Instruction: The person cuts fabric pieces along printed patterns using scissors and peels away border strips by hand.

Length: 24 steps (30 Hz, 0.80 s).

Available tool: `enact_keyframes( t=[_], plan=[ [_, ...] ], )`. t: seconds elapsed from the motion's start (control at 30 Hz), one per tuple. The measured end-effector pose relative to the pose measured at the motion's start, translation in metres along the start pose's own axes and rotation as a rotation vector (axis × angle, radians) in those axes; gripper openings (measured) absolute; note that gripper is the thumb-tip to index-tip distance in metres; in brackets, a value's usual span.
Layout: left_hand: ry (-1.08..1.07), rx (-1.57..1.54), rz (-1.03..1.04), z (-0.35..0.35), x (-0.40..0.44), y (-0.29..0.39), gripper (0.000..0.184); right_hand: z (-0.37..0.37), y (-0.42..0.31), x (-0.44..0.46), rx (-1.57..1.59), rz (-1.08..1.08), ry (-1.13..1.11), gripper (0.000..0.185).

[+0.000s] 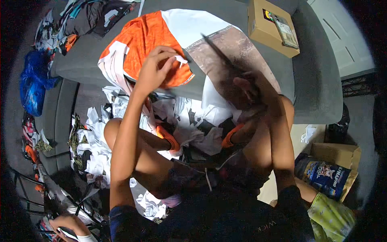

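Observation:
My left hand (pixel 156 69) is over the orange fabric (pixel 141 36), its thumb and fingers closed on a small white scrap (pixel 180 60). In my right hand (pixel 258 86) is a pair of scissors (pixel 219 50), with the long dark blades pointing up and left over the cloth. The hand is in shadow, so the handles show only in part. A white fabric panel (pixel 189 22) and a mottled brown panel (pixel 234 44) lie beside the orange one on the grey sofa. Pale pink-white fabric (pixel 115 64) hangs at the left edge.
White paper-like and cloth scraps (pixel 96 141) cover the floor around my feet. A cardboard box (pixel 274 28) sits on the sofa's right end. A blue plastic bag (pixel 34 82) is at left. Another person's hand (pixel 68 224) shows lower left; a dark blue bag (pixel 326 175) stands lower right.

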State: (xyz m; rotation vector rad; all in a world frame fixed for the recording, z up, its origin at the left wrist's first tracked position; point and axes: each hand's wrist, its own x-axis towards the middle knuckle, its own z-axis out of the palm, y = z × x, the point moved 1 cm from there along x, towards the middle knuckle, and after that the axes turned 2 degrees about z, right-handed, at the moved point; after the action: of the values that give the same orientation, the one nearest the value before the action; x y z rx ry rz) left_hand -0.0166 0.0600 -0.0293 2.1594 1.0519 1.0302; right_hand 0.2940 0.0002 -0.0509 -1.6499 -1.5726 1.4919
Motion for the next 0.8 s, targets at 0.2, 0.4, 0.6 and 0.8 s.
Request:
enact_keyframes(
  t=[0.2, 0.4, 0.6, 0.8],
  plan=[
    [0.115, -0.038, -0.018, -0.010, 0.006, -0.009, 0.010, -0.044, 0.036, 0.080, -0.052, 0.012, 0.315, 0.014],
    [0.120, -0.134, -0.044, -0.007, 0.014, -0.010, 0.005, -0.070, 0.041, 0.067, -0.004, 0.048, 0.335, 0.011],
    [0.045, -0.634, -0.116, 0.018, 0.016, 0.021, 0.008, -0.059, -0.032, 0.052, -0.141, -0.499, 0.386, 0.016],
    [-0.065, -0.629, -0.083, 0.041, 0.018, 0.031, 0.009, 0.029, -0.065, 0.028, 0.296, -0.641, 0.047, 0.014]
  ],
)
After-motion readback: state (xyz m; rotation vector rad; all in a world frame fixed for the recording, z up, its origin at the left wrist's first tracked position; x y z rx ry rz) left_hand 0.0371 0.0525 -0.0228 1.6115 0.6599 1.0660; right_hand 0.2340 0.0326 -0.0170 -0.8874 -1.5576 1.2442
